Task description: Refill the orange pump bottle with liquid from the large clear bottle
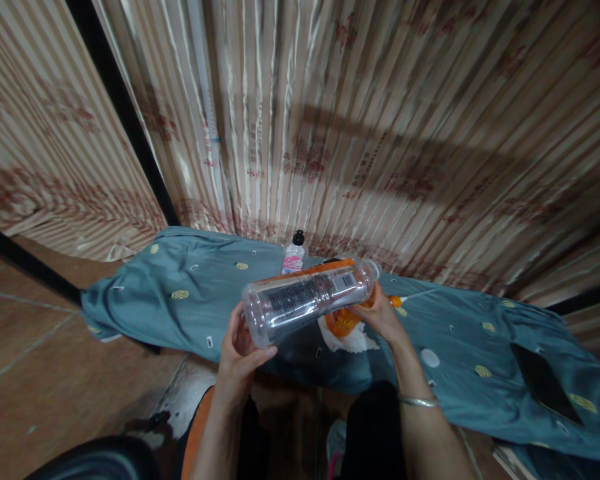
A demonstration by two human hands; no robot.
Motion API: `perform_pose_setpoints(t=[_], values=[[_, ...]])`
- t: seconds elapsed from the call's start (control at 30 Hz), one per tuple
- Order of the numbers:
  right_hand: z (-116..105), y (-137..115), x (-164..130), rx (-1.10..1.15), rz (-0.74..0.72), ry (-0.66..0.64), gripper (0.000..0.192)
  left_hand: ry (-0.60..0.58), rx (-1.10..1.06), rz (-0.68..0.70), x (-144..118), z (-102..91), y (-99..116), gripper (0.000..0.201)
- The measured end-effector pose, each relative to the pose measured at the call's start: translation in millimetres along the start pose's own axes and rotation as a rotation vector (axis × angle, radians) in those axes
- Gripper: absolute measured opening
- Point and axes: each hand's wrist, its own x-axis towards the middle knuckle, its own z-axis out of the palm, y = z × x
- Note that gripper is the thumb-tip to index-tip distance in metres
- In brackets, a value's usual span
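Observation:
A large clear plastic bottle (pixel 310 300) is held sideways above the cloth-covered bench, its white cap to the right and its printed label with a barcode facing me. Around its base end curls my left hand (pixel 240 353), the thumb along the lower edge. My right hand (pixel 380 313) grips the neck end, its fingers partly hidden behind the bottle. Below and behind it is an orange container (pixel 343 323) on a white tissue (pixel 357 341), mostly covered by the bottle. A small bottle with a black top (pixel 294 257) and a pink-marked label stands behind.
A teal patterned cloth (pixel 190 327) covers the long bench. A white round lid (pixel 430 358) and a dark phone (pixel 545 383) lie to the right. Striped curtains (pixel 290 133) hang along the back, with a dark metal post (pixel 125 113) at left. A black rounded object (pixel 95 460) is at lower left.

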Motion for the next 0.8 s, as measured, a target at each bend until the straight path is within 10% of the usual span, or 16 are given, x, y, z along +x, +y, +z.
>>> perform_pose_setpoints(t=[0.8], values=[[1.8, 1.3, -0.5, 0.020, -0.030, 0.005, 0.083, 0.004, 0.014, -0.004, -0.1, -0.7, -0.5, 0.084]])
